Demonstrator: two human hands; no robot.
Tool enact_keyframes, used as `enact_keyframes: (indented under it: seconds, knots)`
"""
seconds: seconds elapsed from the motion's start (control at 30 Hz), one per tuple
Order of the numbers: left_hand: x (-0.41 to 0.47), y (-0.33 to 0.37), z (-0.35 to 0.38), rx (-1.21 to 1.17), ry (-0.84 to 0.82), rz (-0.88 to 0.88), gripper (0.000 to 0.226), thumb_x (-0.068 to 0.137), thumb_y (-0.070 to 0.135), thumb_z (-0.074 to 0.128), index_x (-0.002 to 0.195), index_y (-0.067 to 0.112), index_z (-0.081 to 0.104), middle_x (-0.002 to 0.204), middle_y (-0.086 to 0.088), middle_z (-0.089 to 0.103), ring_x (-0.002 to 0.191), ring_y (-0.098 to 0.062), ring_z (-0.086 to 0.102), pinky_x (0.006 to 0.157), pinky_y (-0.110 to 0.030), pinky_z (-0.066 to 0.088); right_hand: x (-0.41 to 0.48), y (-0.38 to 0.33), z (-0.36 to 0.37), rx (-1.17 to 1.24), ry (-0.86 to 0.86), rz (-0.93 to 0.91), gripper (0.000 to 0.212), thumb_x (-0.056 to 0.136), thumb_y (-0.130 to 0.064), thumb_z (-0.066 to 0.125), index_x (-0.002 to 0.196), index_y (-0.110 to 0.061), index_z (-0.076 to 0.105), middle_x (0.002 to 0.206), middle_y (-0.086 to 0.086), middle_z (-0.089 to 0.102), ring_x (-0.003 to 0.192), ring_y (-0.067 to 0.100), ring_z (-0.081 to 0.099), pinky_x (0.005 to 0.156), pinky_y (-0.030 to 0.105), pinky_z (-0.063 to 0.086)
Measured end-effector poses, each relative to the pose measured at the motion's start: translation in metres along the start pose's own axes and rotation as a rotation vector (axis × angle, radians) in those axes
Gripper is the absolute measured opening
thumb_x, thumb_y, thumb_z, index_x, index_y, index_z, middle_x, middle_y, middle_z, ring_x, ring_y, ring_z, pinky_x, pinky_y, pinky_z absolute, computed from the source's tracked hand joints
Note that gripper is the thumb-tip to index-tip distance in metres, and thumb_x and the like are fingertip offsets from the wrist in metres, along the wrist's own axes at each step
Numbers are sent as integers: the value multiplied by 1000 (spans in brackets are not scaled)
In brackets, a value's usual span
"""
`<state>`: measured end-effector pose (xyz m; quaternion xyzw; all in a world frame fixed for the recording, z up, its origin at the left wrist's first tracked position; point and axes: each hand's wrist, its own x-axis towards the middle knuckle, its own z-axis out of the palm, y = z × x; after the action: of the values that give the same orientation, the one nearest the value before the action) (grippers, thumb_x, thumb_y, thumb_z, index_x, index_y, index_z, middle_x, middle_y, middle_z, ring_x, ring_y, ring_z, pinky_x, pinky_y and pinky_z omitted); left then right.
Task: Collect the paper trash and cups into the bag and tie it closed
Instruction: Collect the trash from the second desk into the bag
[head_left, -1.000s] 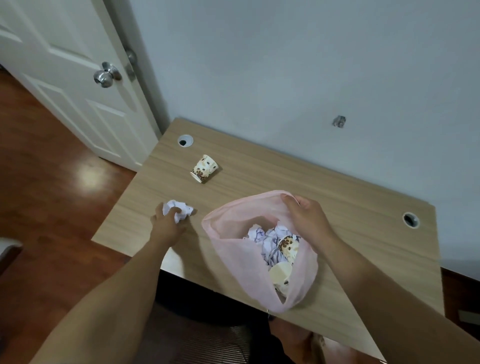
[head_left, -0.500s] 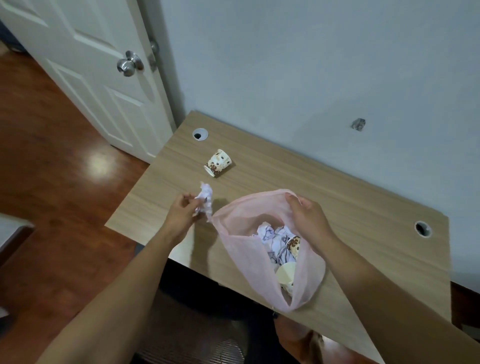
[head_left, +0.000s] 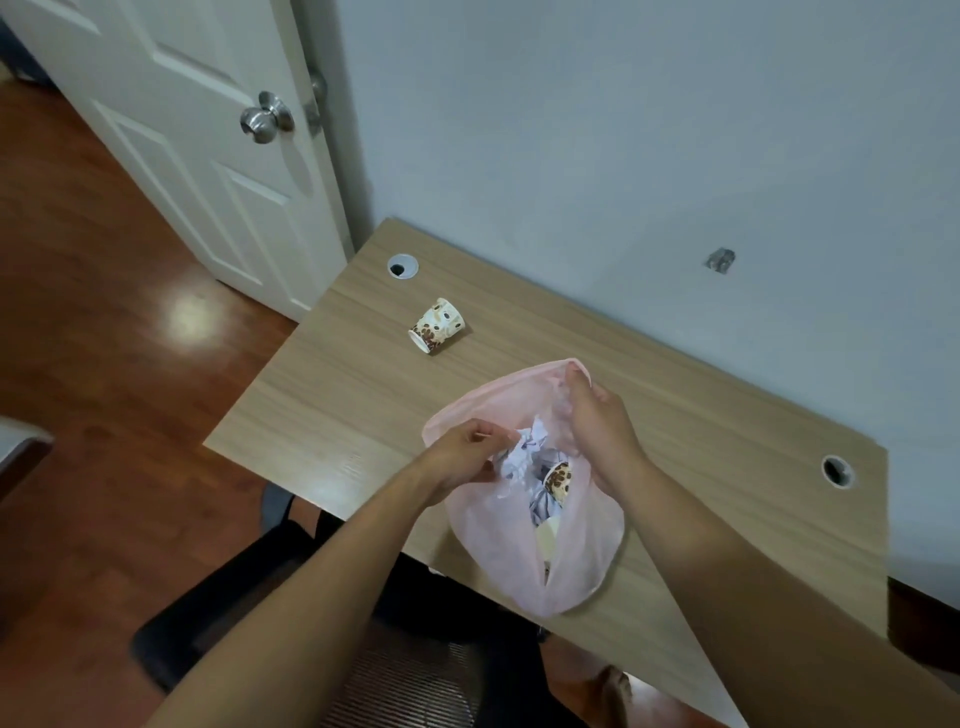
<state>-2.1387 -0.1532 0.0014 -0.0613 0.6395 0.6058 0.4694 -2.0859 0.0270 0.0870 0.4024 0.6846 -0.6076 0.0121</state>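
Observation:
A thin pink plastic bag (head_left: 582, 561) lies open on the wooden desk (head_left: 701, 467). Inside it I see crumpled white paper and a patterned paper cup (head_left: 557, 477). My left hand (head_left: 462, 457) is over the bag's mouth, holding a crumpled paper ball (head_left: 519, 460) at the opening. My right hand (head_left: 597, 426) grips the bag's far rim and holds it up. Another patterned paper cup (head_left: 436, 326) lies on its side on the desk, beyond the bag to the left, apart from both hands.
The desk has two round cable holes (head_left: 402, 267) (head_left: 837, 472) and stands against a pale wall. A white door with a metal knob (head_left: 266, 122) is at the left over a brown wood floor. A black chair (head_left: 291, 587) sits under the desk's near edge.
My left hand lifted the paper ball off the desk and carried it right to the bag's mouth. My right hand kept its hold on the bag's rim.

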Motion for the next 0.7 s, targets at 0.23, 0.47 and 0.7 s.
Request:
enact_keyframes:
  seconds: [0.23, 0.47, 0.7]
  knots:
    - [8, 52, -34, 218, -119, -122, 37, 106, 37, 70, 136, 16, 72, 133, 0, 75, 98, -21, 79, 86, -30, 64, 11, -2, -1, 66, 7, 32, 43, 113, -50, 53, 108, -20, 84, 87, -3, 83, 77, 15, 76, 71, 28, 57]
    - [54, 104, -80, 84, 109, -62, 24, 108, 28, 59, 110, 13, 77, 109, -5, 81, 88, -23, 79, 79, -34, 65, 36, -18, -2, 106, 24, 25, 46, 109, -53, 54, 105, -21, 87, 81, 0, 81, 67, 15, 72, 66, 28, 53]
    - [122, 116, -90, 375, 560, 148, 44, 107, 19, 65, 148, 4, 57, 139, -17, 67, 109, -28, 66, 85, -35, 53, 52, -9, -21, 127, 34, 68, 41, 109, -54, 57, 98, -26, 84, 99, 3, 87, 88, 21, 84, 73, 29, 59]
